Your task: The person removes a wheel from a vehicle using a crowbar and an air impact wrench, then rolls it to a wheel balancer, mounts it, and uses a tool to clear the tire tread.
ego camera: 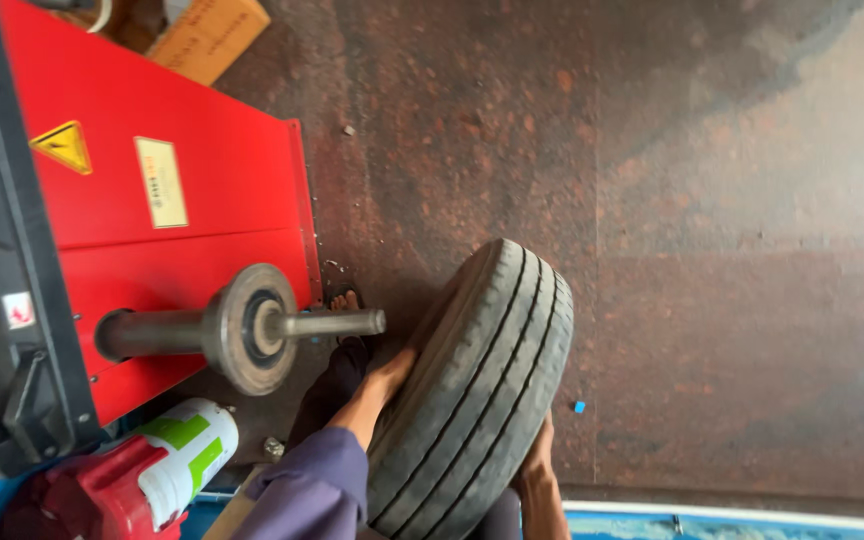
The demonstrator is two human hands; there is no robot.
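Ahead of and to the left of your left hand stands the red machine [182, 190], its sloped panel carrying a yellow warning triangle and a pale label, with dark grey housing along its far left edge. Between your 2 hands stands the tyre [482, 390], upright on the stained reddish-brown floor [732, 250], its grooved tread facing up at you.

From the machine a steel shaft [327, 323] with a round flange juts out, its tip just ahead of your left hand and close to the tyre's sidewall.

Your left hand [392, 375] lies flat against the tyre's left sidewall, fingers spread and pressed to the rubber, purple sleeve behind it. Your right hand [542, 445] rests against the right sidewall low down; you can see only its back edge, so how far it is open cannot be told.

Behind and to the left of your left hand lies a white canister [187, 455] with green patches beside a red part. A foot in a sandal shows just ahead of your left hand.
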